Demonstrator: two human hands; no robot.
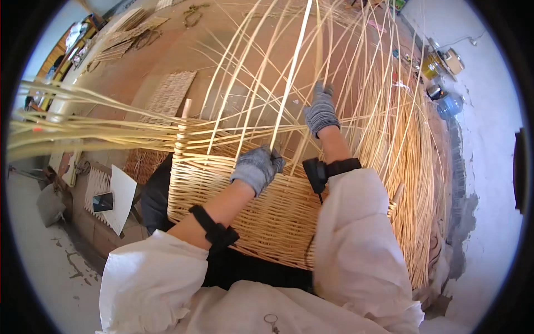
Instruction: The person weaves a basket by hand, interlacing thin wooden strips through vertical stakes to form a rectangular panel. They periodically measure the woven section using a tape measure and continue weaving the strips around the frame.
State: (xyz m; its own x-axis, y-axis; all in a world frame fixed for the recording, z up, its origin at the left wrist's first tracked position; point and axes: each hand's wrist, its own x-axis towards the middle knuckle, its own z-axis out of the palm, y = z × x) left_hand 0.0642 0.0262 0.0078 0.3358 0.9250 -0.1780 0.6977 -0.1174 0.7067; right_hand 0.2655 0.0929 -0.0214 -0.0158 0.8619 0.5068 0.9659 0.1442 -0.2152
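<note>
A partly woven wicker panel [245, 217] lies across my lap, with long pale wicker rods [245, 83] fanning up from its far edge. My left hand [257, 168], in a grey knit glove, rests on that edge with its fingers curled round the foot of a pale wicker rod [291, 69]. Farther out and to the right, my right hand [321, 113], gloved alike, reaches up among the rods. Its fingers close on a blurred upright rod [319, 53]; their tips are smeared. Bundled loose rods [94, 133] stick out past the panel's left corner post [179, 139].
A thick heap of long wicker rods [414, 195] lies along my right side. Finished woven panels [169, 94] lie on the brown floor ahead. At left are a white board [123, 195] and a phone-like dark device [103, 202]. A water jug [449, 106] stands by the right wall.
</note>
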